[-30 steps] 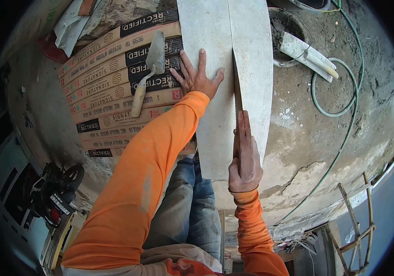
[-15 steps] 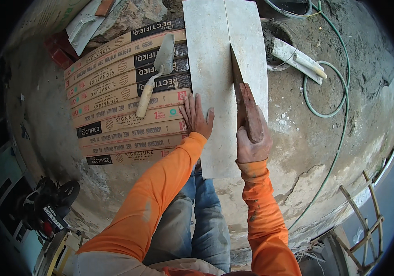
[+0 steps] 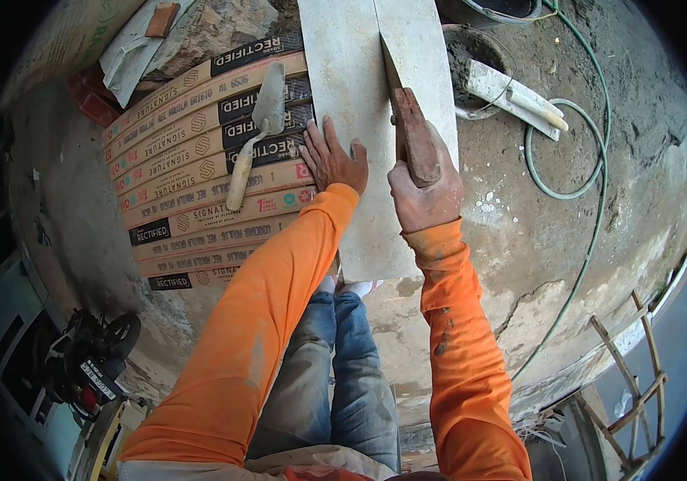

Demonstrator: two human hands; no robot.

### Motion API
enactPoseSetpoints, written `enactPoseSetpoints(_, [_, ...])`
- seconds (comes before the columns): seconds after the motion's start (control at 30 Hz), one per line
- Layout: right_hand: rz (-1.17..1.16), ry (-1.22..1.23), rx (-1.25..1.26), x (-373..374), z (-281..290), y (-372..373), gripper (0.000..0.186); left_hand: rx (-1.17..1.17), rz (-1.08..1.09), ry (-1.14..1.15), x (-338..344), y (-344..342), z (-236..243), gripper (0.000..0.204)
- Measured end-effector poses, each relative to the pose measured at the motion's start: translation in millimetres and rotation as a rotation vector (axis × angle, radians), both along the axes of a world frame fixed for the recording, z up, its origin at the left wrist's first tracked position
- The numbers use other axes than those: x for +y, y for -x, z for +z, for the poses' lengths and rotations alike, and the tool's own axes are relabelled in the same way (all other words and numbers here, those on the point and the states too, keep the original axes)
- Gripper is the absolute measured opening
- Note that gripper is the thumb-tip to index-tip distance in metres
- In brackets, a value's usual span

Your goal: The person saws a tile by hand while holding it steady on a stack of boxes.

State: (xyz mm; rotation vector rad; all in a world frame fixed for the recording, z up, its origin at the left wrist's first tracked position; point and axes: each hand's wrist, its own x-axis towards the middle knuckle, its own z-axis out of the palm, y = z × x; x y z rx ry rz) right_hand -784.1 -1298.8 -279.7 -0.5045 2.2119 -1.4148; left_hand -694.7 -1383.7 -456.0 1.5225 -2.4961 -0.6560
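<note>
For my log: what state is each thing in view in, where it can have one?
Left hand: fingers spread, resting on the board
Right hand: closed around the handsaw
Handsaw: gripped, blade along the board's lengthwise line
Board: lying flat, cut depth unclear
Trowel: lying on the boxes
Boxes: lined up
Hose: looped on the ground

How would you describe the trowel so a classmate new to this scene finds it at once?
Find the long pale board in the middle, then the cardboard boxes at its left. Across the boxes lies the trowel, grey-bladed and pale-handled. Unlike the saw gripped in the right hand, nobody holds it.
</note>
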Motion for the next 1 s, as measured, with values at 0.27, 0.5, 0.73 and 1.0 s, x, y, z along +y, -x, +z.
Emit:
enactPoseSetpoints(0.27, [0.011,-0.035,-0.006,-8.2,12.9,16.3,0.059,-0.245,0.084,0.055,8.2,28.7,5.7,0.081])
enactPoseSetpoints(0.5, [0.196,-0.173,0.186,-1.3,3.0,16.1,0.068,-0.267,0.062,0.065,8.3,27.1,-2.7,0.08])
enactPoseSetpoints(0.73, [0.308,-0.28,0.175,28.3,25.6,0.0,0.082,-0.306,0.034,0.041,3.5,26.1,-2.3,0.079])
enactPoseSetpoints(1.0, [0.306,-0.426,-0.183,28.5,92.9,-1.0,0.092,-0.262,0.034,0.071,6.9,26.6,-2.2,0.083])
